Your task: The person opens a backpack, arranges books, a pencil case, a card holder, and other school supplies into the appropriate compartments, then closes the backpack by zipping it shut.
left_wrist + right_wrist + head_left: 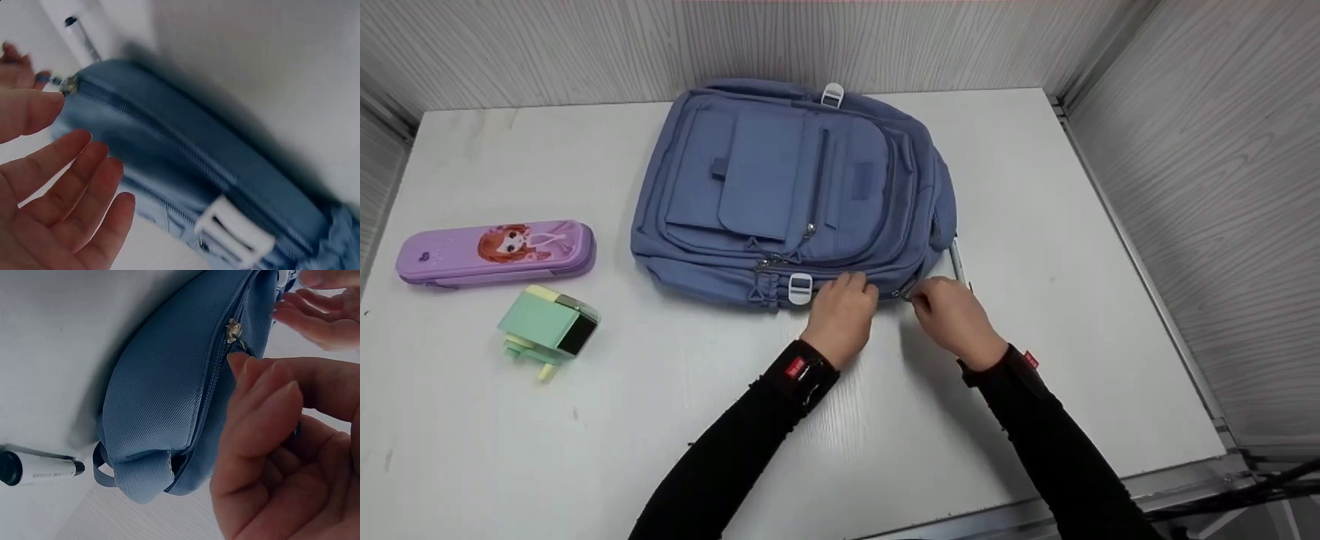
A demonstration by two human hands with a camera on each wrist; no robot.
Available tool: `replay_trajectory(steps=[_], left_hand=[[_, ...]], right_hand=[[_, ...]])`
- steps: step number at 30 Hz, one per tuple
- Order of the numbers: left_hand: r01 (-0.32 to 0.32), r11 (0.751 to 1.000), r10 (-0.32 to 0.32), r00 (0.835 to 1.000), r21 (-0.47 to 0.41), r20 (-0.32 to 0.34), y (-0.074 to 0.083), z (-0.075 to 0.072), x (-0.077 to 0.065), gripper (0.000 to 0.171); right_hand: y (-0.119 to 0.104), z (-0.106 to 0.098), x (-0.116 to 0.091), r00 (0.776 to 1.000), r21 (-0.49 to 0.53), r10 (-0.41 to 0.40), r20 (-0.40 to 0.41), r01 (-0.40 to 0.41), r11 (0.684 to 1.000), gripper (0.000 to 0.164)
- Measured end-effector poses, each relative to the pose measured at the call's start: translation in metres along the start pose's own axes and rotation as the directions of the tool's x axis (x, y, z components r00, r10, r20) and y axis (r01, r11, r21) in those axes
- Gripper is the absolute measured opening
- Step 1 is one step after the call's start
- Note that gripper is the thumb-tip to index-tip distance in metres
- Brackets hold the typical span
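A blue backpack (765, 172) lies on its back on the white table, top end to the right. My right hand (960, 322) is at its near right corner, thumb and curled fingers pinching the zipper pull (243, 346) by its metal slider (233, 330). The zipper (163, 130) along the near side is closed in the left wrist view. My left hand (841, 315) is at the near side of the bag, right of a white strap buckle (800, 289). Its fingers (104, 169) are loosely extended, with nothing held.
A white marker with a black end (42, 468) lies by the bag's right end. On the left of the table are a purple pencil case (499, 253) with a doll picture and a small green-and-yellow gadget (547, 322) with a black face. Panelled walls (885, 45) stand behind and at the sides.
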State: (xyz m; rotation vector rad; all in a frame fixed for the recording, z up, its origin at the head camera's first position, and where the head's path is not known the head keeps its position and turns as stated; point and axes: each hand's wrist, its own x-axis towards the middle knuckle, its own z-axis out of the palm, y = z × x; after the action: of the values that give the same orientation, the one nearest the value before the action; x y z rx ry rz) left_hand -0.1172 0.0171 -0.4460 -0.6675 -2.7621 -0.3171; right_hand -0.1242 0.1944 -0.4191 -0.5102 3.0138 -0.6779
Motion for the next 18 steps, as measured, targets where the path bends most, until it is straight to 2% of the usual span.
replay_trajectory(steps=[3,10,18], left_hand=[[0.023,0.999,-0.022,1.0,0.041,-0.008,0.007,0.01,0.005,0.01],[0.049,0.991,-0.039,0.996,0.121,-0.083,0.017,0.024,0.012,0.01],[-0.021,0.995,0.024,0.999,0.099,-0.031,0.01,0.029,0.013,0.013]], right_hand=[[-0.002,0.004,0.0,1.0,0.031,-0.015,-0.005,0.015,0.999,0.015],[-0.001,0.009,0.0,0.999,0.147,-0.013,0.041,0.007,0.989,0.015],[0.005,0.009,0.0,0.999,0.188,-0.032,0.043,0.023,0.982,0.01]])
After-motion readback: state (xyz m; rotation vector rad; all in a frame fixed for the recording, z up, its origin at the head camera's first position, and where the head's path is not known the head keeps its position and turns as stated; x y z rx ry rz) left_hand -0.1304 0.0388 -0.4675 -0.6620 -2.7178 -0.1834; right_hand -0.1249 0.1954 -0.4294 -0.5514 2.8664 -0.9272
